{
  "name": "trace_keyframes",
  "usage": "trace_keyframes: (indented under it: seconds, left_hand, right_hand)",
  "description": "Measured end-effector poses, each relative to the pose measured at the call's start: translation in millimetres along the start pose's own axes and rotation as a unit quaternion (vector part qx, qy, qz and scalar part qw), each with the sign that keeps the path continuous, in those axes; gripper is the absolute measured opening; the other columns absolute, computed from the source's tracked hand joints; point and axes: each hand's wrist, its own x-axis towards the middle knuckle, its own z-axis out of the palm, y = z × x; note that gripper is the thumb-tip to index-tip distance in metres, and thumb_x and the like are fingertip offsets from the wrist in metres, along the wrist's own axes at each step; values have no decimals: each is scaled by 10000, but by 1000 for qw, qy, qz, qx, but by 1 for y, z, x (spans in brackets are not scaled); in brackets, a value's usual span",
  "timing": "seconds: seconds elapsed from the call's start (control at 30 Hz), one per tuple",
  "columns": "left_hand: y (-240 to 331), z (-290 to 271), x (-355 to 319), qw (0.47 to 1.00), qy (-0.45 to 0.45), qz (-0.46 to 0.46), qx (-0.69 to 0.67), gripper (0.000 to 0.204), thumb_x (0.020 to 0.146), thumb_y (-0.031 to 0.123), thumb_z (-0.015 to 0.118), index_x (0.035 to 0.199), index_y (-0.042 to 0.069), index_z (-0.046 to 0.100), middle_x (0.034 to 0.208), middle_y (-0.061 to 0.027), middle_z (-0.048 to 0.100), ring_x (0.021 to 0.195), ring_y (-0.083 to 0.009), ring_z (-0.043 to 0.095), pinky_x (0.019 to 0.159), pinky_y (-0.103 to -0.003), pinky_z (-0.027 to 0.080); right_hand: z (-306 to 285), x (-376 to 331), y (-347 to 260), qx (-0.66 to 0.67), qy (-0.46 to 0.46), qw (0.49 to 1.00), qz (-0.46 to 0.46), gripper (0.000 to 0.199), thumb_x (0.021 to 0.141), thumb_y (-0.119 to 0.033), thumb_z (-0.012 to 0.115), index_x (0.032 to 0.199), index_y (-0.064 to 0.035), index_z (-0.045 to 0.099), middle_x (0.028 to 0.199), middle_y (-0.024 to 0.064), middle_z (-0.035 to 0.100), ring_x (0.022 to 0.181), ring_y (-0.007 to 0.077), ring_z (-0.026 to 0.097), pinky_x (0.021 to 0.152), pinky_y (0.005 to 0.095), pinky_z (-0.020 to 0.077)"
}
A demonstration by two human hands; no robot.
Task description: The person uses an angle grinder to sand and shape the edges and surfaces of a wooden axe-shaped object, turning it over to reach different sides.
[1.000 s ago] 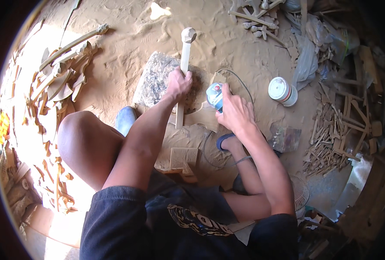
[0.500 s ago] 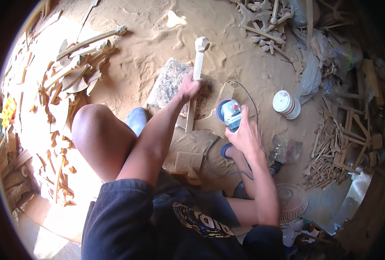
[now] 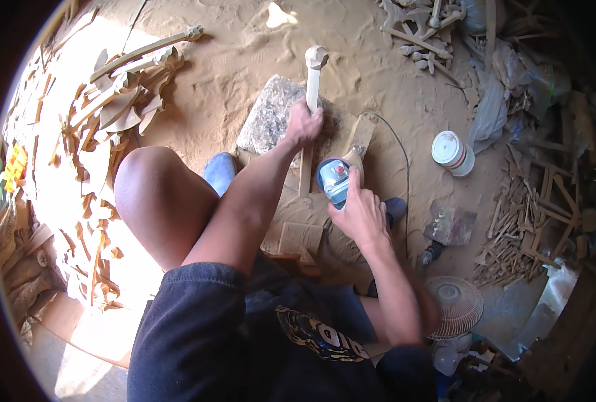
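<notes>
My left hand is wrapped round a pale wooden stick with a faceted knob at its far end. The stick stands out beyond the fist on both sides, over the right edge of a rough grey stone block. To the right and nearer to me, my right hand grips a small angle grinder with a round dark-rimmed disc. The disc is just right of the stick's near end; I cannot tell whether they touch. A flat wooden piece lies on the ground past the grinder.
A dark cord loops over the sandy floor on the right. Beyond it stand a white tub and a fan. Carved wooden pieces are heaped at left, with thin offcuts at right. My bent knee is left of my arm.
My right hand has brought the grinder left, close to the stick's near end. My left hand keeps its grip on the stick. The whole view has shifted slightly.
</notes>
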Motion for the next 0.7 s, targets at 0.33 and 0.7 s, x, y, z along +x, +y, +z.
trace_keyframes:
  seconds: [0.33, 0.7]
  left_hand:
    - [3, 0, 0, 1000, -4, 8, 17, 399, 947, 198, 665, 1206, -106, 644, 1062, -362, 742, 1071, -499, 739, 959, -512, 575]
    - [1, 4, 1, 998, 13, 6, 60, 402, 952, 204, 662, 1198, -113, 645, 1051, -372, 740, 1066, -502, 742, 943, -510, 582]
  right_hand:
    - [2, 2, -4, 14, -14, 1000, 1, 927, 898, -274, 816, 1613, -9, 290, 1034, 331, 766, 1021, 519, 752, 921, 665, 557]
    - [5, 4, -6, -4, -24, 1000, -6, 938, 904, -275, 833, 1617, 2, 290, 1099, 323, 767, 1039, 498, 761, 926, 630, 575]
